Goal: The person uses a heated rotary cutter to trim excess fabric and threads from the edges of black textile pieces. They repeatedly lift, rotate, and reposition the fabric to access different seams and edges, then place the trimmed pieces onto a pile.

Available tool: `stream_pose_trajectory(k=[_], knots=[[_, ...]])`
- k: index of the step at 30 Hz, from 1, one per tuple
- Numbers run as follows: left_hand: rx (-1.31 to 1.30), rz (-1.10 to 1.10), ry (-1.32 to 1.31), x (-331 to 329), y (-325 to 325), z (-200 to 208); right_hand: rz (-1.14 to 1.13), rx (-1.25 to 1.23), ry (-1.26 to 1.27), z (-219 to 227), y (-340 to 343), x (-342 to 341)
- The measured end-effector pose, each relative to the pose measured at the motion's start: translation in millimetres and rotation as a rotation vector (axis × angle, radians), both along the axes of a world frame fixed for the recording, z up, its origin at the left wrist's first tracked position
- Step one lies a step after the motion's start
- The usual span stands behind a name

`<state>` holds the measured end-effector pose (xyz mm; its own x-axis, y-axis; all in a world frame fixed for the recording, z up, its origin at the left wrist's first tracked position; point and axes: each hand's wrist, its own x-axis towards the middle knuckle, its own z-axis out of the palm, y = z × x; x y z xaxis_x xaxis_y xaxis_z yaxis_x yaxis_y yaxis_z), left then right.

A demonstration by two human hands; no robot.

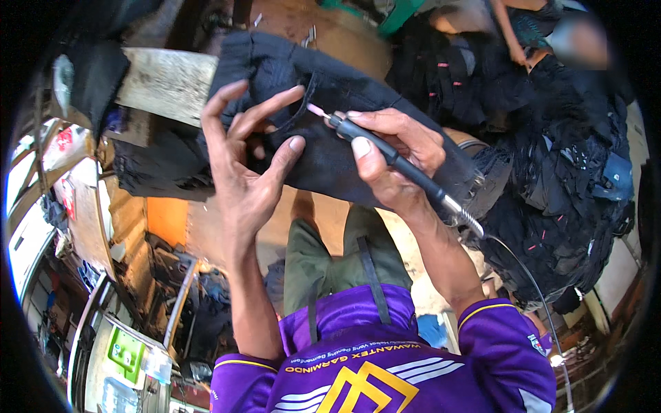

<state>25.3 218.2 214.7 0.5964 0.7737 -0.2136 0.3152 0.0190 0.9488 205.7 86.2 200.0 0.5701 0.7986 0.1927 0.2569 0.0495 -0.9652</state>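
Observation:
My right hand (399,148) is wrapped round a slim black rotary grinder (413,167) with a small pink pointed grinding tip and a spring-sleeved cable at its back end. The tip sits close to the curved pocket edge of a dark denim garment (330,155), which looks like a pair of trousers. I cannot tell whether tip and cloth touch. My left hand (244,165) is over the same garment with fingers and thumb spread, its fingertips around the pocket opening. Part of the cloth there is hidden behind the fingers. The garment lies across a pale board (165,82).
A large heap of black garments (558,179) fills the right side. At the far right another person's arm (508,38) reaches down to dark cloth. The grinder's cable (527,272) runs down the right. A green tray (125,352) stands at lower left, near wooden planks.

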Motion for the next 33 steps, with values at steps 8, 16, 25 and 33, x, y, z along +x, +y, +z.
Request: stream_pose_trajectory(k=[8, 16, 25, 33], knots=[[0.690, -0.014, 0.598, 13, -8, 41, -0.337, -0.195, -0.150, 46, -88, 5], [0.506, -0.053, 0.762, 24, 8, 46, -0.328, -0.104, -0.440, 5, -60, 10], [-0.853, -0.259, 0.331, 31, 14, 62, -0.462, -0.190, -0.409, 13, -61, 14], [0.050, -0.066, 0.304, 41, 41, 86, -0.404, -0.247, -0.382, 14, -34, 28]])
